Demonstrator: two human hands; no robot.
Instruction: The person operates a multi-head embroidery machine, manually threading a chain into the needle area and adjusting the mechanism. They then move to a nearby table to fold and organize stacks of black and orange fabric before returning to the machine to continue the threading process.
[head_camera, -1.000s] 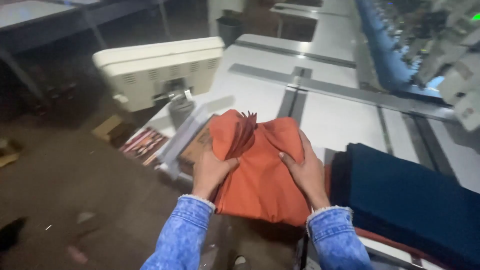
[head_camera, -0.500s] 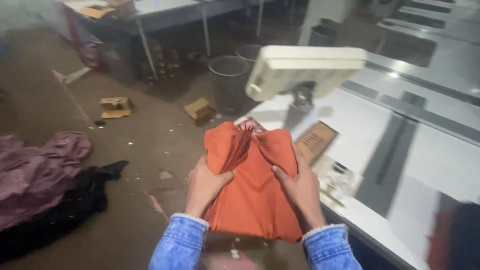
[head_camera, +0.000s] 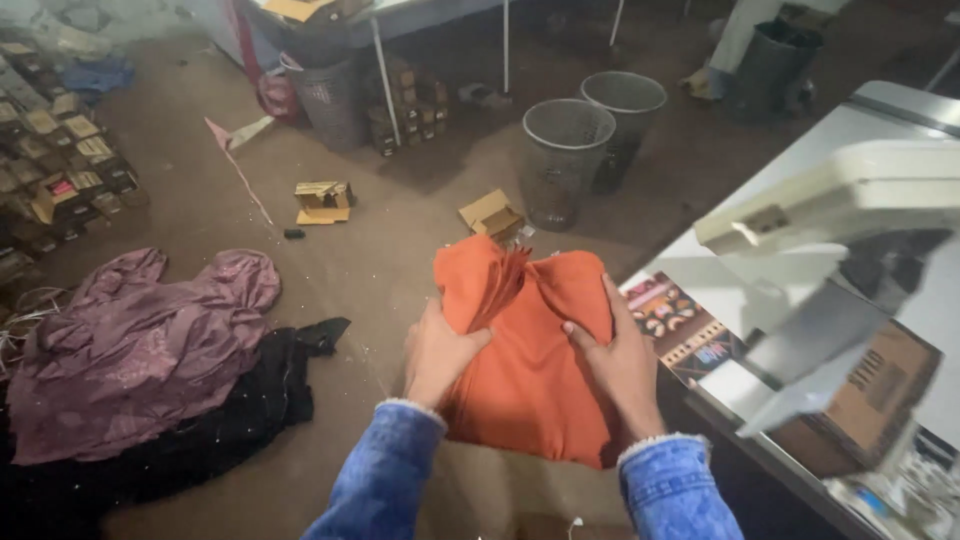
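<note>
Both hands clamp one folded orange cloth (head_camera: 530, 370) in mid-air, left hand (head_camera: 437, 352) and right hand (head_camera: 622, 362) squeezing opposite sides so the fold holds. Left of cloth: purple fabric pile (head_camera: 140, 350) on floor. Right of it: white table (head_camera: 850, 140).

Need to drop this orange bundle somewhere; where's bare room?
Bare floor between the purple cloth and the mesh bins. The table edge is crowded with a carton and a printed card.
</note>
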